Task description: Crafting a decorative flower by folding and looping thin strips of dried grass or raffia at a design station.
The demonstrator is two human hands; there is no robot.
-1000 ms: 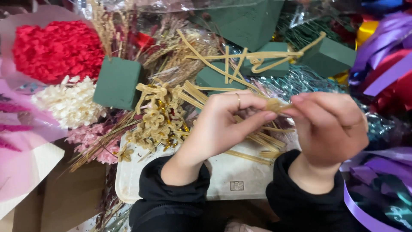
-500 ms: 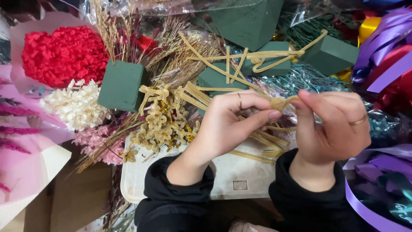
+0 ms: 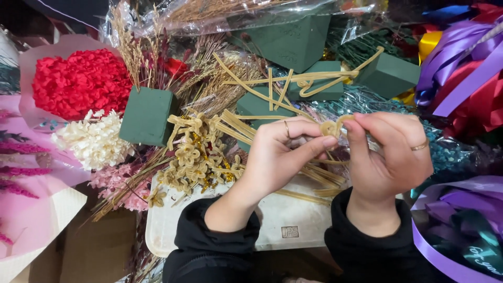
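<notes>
My left hand (image 3: 280,154) and my right hand (image 3: 387,152) meet over a white tray (image 3: 173,230), both pinching a thin tan pipe cleaner (image 3: 331,127) that is curled into a small loop between the fingertips. Each hand wears a ring. A heap of finished tan pipe-cleaner flowers (image 3: 194,157) lies just left of my left hand. Straight tan pipe cleaners (image 3: 277,89) spread out behind and under the hands. Black sleeves cover both wrists.
Green foam blocks (image 3: 146,115) lie around, with more at the back (image 3: 293,42). A red flower bunch (image 3: 78,81), white dried flowers (image 3: 91,139) and pink wrapping (image 3: 21,173) sit left. Purple ribbons (image 3: 461,63) are piled right.
The hands have stayed together while the pipe cleaner between the fingertips has been bent from a short stub into a curled loop. The view has shifted slightly to the right.
</notes>
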